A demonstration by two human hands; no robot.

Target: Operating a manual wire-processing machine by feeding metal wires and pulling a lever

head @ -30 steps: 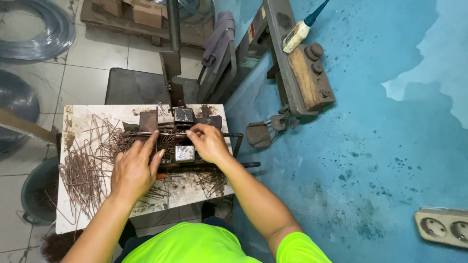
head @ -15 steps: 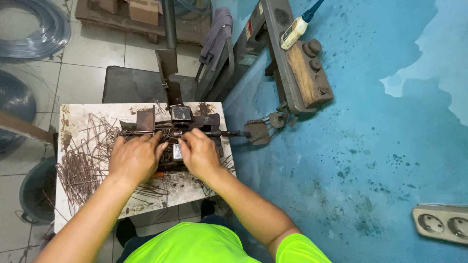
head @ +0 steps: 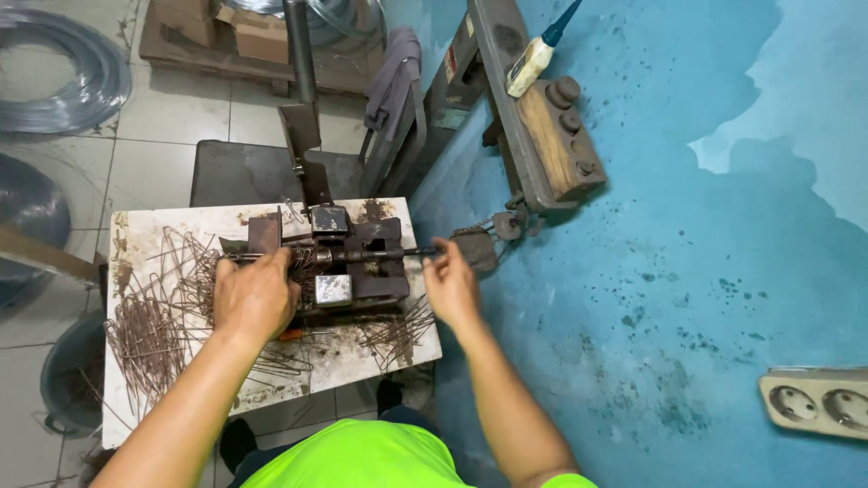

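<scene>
White bench (head: 136, 244): L hand (head: 256, 298) & R hand (head: 452, 287) each grip rod (head: 371, 256) ends, R at bench edge.

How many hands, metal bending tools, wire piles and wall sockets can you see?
Hands: 2, left hand and right hand
Metal bending jig: 1
Piles of bent wire pieces: 2, big pile, small pile
Wall socket strip: 1
Total: 6

Two brown cardboard boxes (head: 244, 32) are sitting on a wooden pallet (head: 181, 59) at the top of the view, and a small red and white label (head: 449, 65) is showing on the grey machine frame (head: 461, 86) nearby.
</scene>
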